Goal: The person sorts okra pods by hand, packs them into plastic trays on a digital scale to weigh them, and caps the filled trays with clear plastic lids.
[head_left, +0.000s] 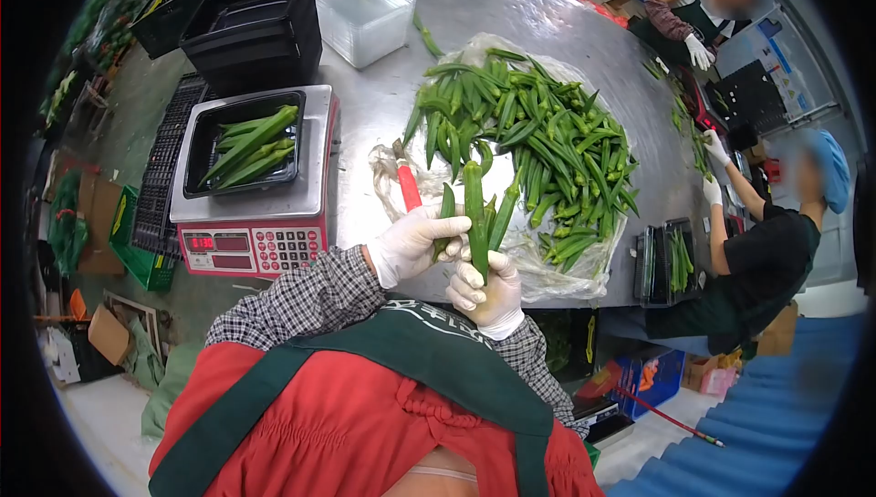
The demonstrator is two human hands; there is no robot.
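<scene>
My left hand (406, 246), in a white glove, is closed on a small okra pod (447, 203), its fingertips meeting a larger upright pod (474, 209). My right hand (491, 298), also gloved, grips that larger okra from below. Other pods stand just behind it; I cannot tell which of them the right hand holds. Beyond both hands spreads a big heap of green okra (557, 146) on clear plastic sheeting (584, 285). A red-handled knife (407, 185) lies just past my left hand, its blade end pointing away.
At left, a scale (255, 251) bears a black tray (193, 164) with several okra. Stacked black trays (260, 45) and clear containers (365, 18) stand behind it. More packed trays (652, 264) sit at the metal table's (365, 114) right edge. Two co-workers (771, 251) (698, 4) work at right.
</scene>
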